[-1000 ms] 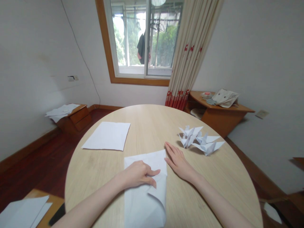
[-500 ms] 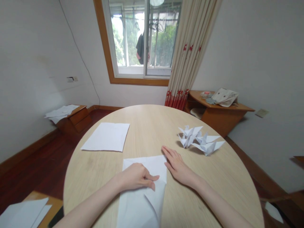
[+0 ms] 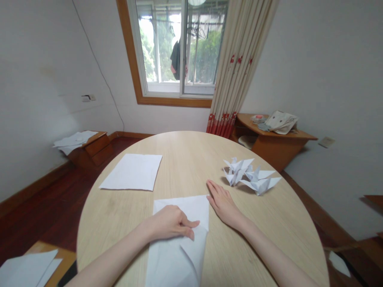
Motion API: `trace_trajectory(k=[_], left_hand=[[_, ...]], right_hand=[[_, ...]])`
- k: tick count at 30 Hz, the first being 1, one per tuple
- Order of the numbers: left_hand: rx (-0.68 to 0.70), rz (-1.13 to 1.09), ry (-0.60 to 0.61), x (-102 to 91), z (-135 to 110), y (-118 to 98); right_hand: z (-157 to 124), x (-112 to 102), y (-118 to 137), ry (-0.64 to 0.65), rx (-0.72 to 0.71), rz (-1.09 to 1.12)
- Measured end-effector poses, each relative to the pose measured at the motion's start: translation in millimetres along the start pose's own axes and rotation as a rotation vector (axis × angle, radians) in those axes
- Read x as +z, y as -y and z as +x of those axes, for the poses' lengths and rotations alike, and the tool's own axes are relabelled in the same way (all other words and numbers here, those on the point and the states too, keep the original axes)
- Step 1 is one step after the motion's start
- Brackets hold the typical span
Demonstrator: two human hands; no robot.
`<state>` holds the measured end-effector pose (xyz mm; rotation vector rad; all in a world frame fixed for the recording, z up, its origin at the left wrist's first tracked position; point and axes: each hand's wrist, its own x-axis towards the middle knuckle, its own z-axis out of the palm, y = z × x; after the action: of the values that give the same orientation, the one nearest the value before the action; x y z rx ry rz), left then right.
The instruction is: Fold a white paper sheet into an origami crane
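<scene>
A partly folded sheet of white paper (image 3: 191,203) lies on the round table in front of me, with a raised flap near its lower middle. My left hand (image 3: 172,224) rests on it, most fingers curled under, holding the sheet down, with thumb and forefinger pointing right. Beside the sheet's upper right corner, my right hand (image 3: 223,201) lies flat with its fingers stretched out, its thumb at the edge. Several folded paper cranes (image 3: 257,181) stand just beyond the right hand.
Square white paper (image 3: 130,172) lies at the table's left. The round wooden table (image 3: 185,155) faces a window. A low cabinet (image 3: 97,149) with papers stands left, and a desk (image 3: 278,139) with a cloth bag stands right. More sheets (image 3: 28,269) are at lower left.
My right hand has slid slightly off the paper's upper right corner, to the right. The left hand stays in place on the sheet.
</scene>
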<state>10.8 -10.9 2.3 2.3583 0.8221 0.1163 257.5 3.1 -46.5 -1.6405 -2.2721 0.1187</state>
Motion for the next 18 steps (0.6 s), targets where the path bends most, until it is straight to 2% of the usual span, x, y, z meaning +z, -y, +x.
trace_trajectory(k=[7, 18], left_hand=[[-0.013, 0.018, 0.009, -1.3, -0.4, -3.1], [-0.017, 0.039, 0.002, -1.6, -0.6, -2.6]], right_hand=[[7.5, 3.0, 0.3, -0.064, 0.095, -0.059], [8.4, 4.6, -2.9, -0.136, 0.042, -0.023]])
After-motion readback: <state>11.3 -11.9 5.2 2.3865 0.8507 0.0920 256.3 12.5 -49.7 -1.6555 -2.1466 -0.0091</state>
